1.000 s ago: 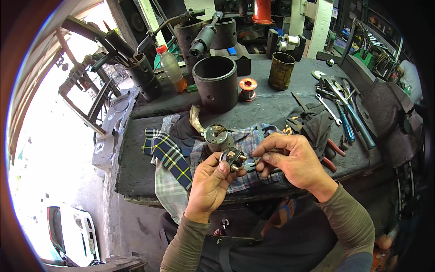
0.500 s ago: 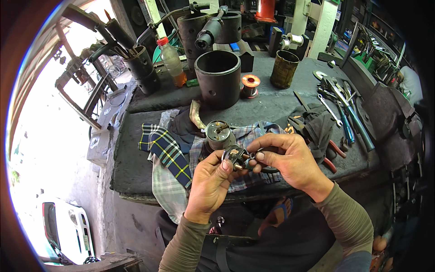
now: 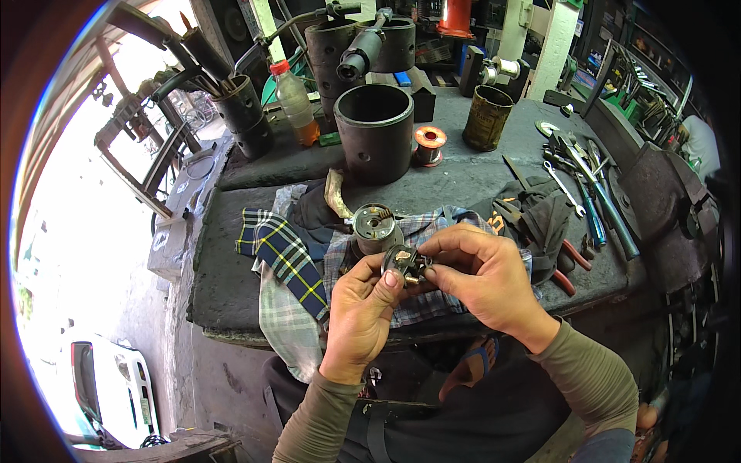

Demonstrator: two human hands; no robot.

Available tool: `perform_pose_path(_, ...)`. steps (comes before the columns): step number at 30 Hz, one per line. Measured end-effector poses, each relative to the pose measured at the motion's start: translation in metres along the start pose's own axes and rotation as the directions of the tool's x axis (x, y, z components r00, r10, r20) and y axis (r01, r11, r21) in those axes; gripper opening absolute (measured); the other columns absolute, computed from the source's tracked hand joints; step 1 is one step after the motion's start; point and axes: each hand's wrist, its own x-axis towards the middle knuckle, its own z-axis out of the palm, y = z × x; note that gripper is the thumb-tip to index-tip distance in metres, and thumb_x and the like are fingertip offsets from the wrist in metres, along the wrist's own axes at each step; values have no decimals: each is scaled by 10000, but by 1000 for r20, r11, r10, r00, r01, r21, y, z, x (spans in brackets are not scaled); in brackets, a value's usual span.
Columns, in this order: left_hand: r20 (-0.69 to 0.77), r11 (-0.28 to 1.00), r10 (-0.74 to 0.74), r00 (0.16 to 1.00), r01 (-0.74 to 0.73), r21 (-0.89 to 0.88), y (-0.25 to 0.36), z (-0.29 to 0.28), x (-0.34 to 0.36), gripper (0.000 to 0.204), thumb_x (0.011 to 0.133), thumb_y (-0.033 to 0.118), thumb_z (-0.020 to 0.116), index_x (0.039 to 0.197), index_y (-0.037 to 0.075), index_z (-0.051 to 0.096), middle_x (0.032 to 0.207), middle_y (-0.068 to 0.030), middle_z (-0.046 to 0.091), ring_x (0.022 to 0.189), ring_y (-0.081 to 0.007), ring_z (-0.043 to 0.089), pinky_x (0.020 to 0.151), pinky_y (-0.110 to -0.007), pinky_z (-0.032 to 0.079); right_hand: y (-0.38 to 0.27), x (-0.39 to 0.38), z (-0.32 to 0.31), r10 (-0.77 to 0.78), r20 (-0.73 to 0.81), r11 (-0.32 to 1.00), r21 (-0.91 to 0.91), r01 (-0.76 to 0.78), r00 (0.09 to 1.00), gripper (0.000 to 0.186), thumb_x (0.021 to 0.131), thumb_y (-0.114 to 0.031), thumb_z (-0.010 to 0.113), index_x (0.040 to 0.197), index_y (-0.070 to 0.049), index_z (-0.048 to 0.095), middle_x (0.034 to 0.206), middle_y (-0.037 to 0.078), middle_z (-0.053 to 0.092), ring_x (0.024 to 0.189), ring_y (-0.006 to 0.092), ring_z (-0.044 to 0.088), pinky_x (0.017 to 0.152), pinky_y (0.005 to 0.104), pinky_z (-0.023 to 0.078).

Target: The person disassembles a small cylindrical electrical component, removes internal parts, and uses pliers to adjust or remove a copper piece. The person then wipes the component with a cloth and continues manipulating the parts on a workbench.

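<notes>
Black and roundish, with worn, dark faces, the cap (image 3: 397, 258) sits in front of my chest, held up over the near edge of the table (image 3: 224, 266). One coppery patch shines on the side turned toward me, and a brassy stud (image 3: 412, 281) juts from its lower right. My left grip (image 3: 361, 309) is closed around the cap's left side, thumb pressed on its lower front. My right grip (image 3: 490, 274) has thumb and forefinger brought together at the cap's right side, pinching a small dark piece (image 3: 427, 264) there; its shape is too small and too covered to make out, and I cannot tell whether it is threaded on.

Just behind the cap, a metal cylinder (image 3: 373, 224) stands on checked cloth (image 3: 424, 224), its round end facing up, with a ridged, spring-like bit near the rim. The cylinder's lower part is hidden by my left fingers and the cap.

My left fingers behind the cap are mostly out of sight, so its back cannot be seen, and the curled lower fingers of my right grip are partly hidden beneath the hand.
</notes>
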Motion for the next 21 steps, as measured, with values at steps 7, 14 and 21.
perform_pose_path(7,-56,999,44,997,-45,-14,-6,-3,-2,373,1109,226,682,1354,-49,623,1256,-138,745,1160,-243,735,1098,-486,579,1,0,0,-202,15,947,-250,199,979,283,917,77,781,1194,22,775,1103,78,750,984,135,757,838,263,600)
perform_pose_path(14,-110,994,112,988,-110,25,-9,-2,-6,390,1090,188,713,1376,-61,619,1250,-143,749,1143,-236,740,1076,-464,586,1,1,5,10,-18,1000,-25,-10,1000,269,943,70,765,1207,23,741,1085,72,772,959,135,773,838,270,609)
perform_pose_path(21,-182,988,152,972,-152,10,-13,3,-11,422,1038,83,785,1390,-78,618,1221,-98,740,1085,-134,702,962,-268,566,5,0,9,-78,-34,995,-61,76,996,222,957,74,751,1170,21,719,1060,60,778,997,138,779,874,288,619)
